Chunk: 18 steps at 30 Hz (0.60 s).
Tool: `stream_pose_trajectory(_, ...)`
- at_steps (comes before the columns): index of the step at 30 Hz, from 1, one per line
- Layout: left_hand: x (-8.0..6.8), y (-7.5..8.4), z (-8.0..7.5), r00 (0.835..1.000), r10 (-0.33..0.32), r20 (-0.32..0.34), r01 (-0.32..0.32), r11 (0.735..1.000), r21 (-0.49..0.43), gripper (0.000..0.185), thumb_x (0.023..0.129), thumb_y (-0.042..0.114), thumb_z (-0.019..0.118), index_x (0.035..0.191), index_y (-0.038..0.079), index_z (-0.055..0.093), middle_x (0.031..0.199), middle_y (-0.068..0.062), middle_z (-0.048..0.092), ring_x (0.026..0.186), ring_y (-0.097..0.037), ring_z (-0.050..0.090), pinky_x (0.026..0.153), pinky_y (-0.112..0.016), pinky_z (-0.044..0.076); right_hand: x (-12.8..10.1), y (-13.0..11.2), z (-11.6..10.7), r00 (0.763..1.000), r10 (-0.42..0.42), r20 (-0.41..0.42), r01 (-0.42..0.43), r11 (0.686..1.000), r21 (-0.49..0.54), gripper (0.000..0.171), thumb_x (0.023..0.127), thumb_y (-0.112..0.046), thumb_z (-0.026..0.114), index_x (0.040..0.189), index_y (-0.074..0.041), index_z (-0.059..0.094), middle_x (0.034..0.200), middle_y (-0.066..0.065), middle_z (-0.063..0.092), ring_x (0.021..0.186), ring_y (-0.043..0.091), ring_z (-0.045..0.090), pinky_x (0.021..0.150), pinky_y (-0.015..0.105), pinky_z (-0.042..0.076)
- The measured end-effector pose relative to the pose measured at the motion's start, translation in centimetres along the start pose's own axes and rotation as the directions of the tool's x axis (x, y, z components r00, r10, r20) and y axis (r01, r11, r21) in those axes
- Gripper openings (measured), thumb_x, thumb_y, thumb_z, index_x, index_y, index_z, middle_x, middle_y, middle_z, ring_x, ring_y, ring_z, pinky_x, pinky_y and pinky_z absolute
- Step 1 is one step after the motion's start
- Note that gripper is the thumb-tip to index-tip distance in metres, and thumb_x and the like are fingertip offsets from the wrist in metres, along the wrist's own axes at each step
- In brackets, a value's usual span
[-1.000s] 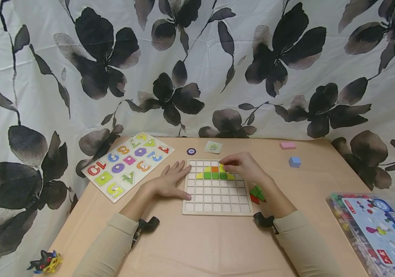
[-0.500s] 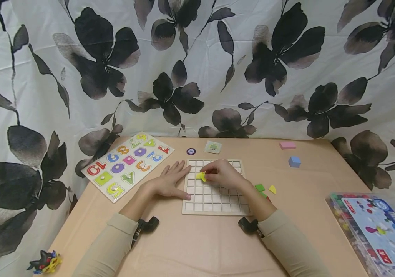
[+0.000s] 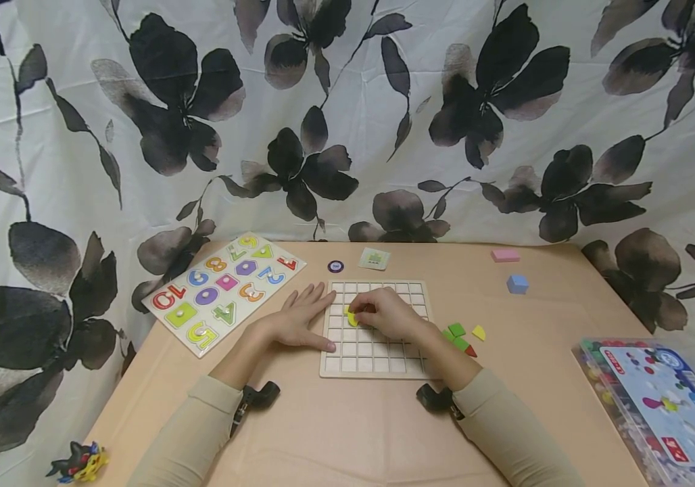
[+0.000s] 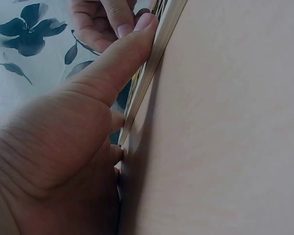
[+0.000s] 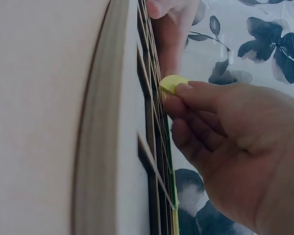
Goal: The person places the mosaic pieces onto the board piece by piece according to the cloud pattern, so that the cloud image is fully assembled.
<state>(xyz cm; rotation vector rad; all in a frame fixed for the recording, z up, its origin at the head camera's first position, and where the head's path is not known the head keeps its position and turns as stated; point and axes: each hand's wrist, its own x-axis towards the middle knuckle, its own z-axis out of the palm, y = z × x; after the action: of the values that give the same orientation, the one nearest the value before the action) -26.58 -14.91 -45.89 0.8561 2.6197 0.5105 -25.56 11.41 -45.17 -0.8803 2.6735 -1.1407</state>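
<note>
A white wooden grid board (image 3: pixel 356 352) with square cells lies in the middle of the table. My left hand (image 3: pixel 291 325) rests at its left edge with fingers spread and the thumb (image 4: pixel 137 36) on the rim. Over the upper left cells, my right hand (image 3: pixel 390 312) pinches a small yellow piece (image 5: pixel 170 83) between thumb and finger. The piece has a rounded edge in the right wrist view. Green and yellow pieces set in the grid are mostly hidden beneath the right hand.
Right of the board lie loose green pieces (image 3: pixel 456 329), a red piece (image 3: pixel 471 352) and a yellow piece (image 3: pixel 478 332). Behind it are a picture card (image 3: pixel 374 258) and a round token (image 3: pixel 335 266). A number puzzle (image 3: pixel 232 314), blue block (image 3: pixel 518 284) and plastic box (image 3: pixel 658 406) stand around.
My right hand has moved left across the board, from the upper right cells to the upper left ones, carrying the yellow piece. The loose pieces at right are uncovered. My left hand stays put.
</note>
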Motion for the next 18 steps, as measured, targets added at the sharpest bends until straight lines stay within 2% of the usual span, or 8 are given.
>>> stream_pose_trajectory(2, -0.01, 0.01, 0.01, 1.000, 0.001, -0.001, -0.001, 1.000, -0.002, 0.120, 0.081, 0.074, 0.072, 0.169, 0.018, 0.013, 0.176, -0.016, -0.006, 0.162, -0.037, -0.010, 0.129, -0.061, -0.008, 0.00, 0.00, 0.09, 1.000, -0.013, 0.007, 0.013, 0.999, -0.037, 0.015, 0.098, -0.009, 0.072, 0.110, -0.015, 0.079, 0.095, -0.006, 0.074, 0.084, 0.012, 0.063, 0.079, 0.030, 0.055)
stream_pose_trajectory(6, 0.00, 0.04, 0.00, 1.000, 0.002, -0.001, -0.002, 1.000, -0.007, 0.119, 0.082, 0.073, 0.072, 0.169, 0.018, 0.013, 0.176, -0.016, -0.006, 0.162, -0.037, -0.010, 0.129, -0.061, -0.008, 0.12, 0.14, 0.28, 0.998, -0.048, 0.028, 0.050, 0.993, -0.109, 0.017, 0.097, -0.009, 0.073, 0.112, -0.015, 0.079, 0.105, -0.005, 0.076, 0.100, 0.013, 0.068, 0.094, 0.037, 0.057)
stream_pose_trajectory(9, 0.00, 0.08, -0.04, 1.000, 0.003, -0.002, -0.003, 1.000, -0.009, 0.119, 0.082, 0.073, 0.072, 0.169, 0.017, 0.013, 0.176, -0.016, -0.006, 0.162, -0.037, -0.010, 0.129, -0.061, -0.008, 0.21, 0.25, 0.36, 0.998, -0.061, 0.035, 0.065, 0.987, -0.146, 0.018, 0.097, -0.010, 0.073, 0.113, -0.014, 0.079, 0.109, -0.004, 0.076, 0.107, 0.013, 0.069, 0.100, 0.039, 0.056)
stream_pose_trajectory(18, 0.07, 0.13, -0.12, 1.000, -0.001, 0.000, 0.001, 1.000, -0.010, 0.119, 0.082, 0.073, 0.073, 0.169, 0.017, 0.013, 0.176, -0.016, -0.006, 0.162, -0.037, -0.010, 0.129, -0.061, -0.008, 0.33, 0.30, 0.45, 0.996, -0.071, 0.049, 0.080, 0.976, -0.202, 0.019, 0.094, -0.014, 0.078, 0.113, -0.012, 0.080, 0.102, -0.004, 0.072, 0.088, 0.008, 0.062, 0.080, 0.027, 0.054)
